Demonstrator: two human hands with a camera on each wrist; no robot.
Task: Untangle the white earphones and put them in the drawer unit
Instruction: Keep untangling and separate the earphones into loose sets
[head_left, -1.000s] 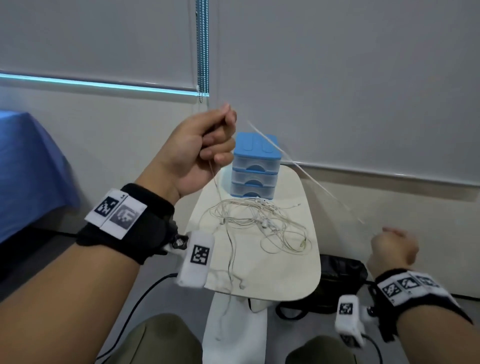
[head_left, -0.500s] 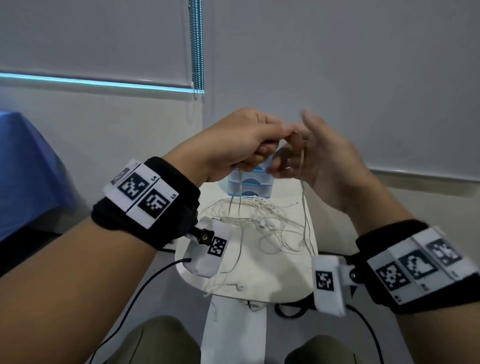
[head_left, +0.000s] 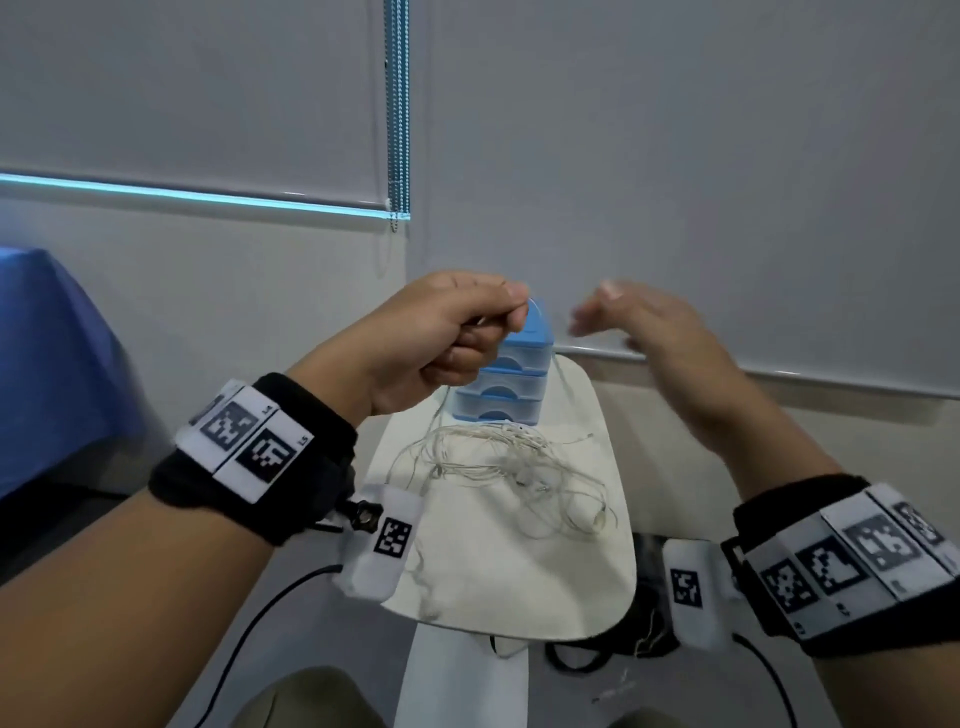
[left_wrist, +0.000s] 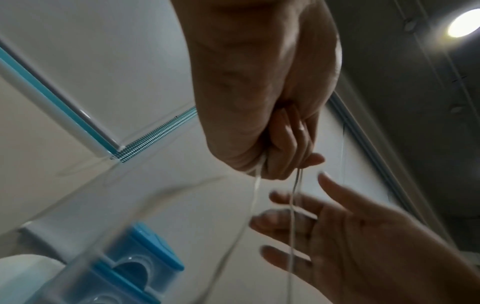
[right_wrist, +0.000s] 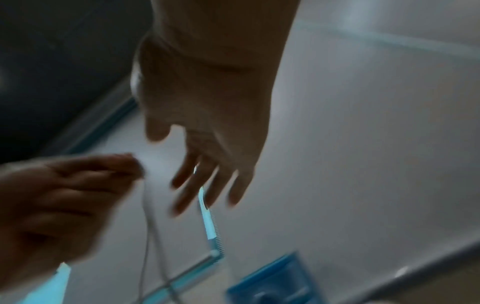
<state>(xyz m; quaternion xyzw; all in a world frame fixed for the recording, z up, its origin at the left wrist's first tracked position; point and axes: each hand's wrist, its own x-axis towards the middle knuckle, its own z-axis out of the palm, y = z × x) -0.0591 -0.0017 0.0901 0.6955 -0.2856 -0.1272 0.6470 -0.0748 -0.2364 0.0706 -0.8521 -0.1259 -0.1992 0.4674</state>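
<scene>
- Two hands up over table (head_left: 519, 582) in head view. Left hand (head_left: 436, 338) fisted, thumb + finger pinching a cord of the earphones (head_left: 498, 467); rest of tangle lies loose on table, just in front of drawers (head_left: 506, 379). Right hand (head_left: 654, 332) blurred, fingers spread, holds nothing, near left hand but apart.
- Risk: drawers look closed, tangle touching or nearly touching bottom one. If left pulls up hard, whole clump may lift + drag, knots tighten instead of freeing. Cord could also snag on drawers.
- Left wrist view: left hand (left_wrist: 272, 123) curled round cords, 2–3 strands (left_wrist: 293, 205) hang down from fist. Right hand (left_wrist: 350, 236) below, palm up, fingers open, strand passes in front of fingers; contact cannot tell. Drawers (left_wrist: 145, 267) low left.
- Risk: several strands in one fist = can't tell which is free end; pulling wrong one locks the knot.
- Right wrist view: v. blurred. Right hand (right_wrist: 207, 154) fingers straight + spread, empty. Left hand (right_wrist: 64, 195) at left, strands (right_wrist: 148, 216) hanging below it.
- Risk: fast right hand may miss thin cord or swat it, swinging earbuds off table edge.
</scene>
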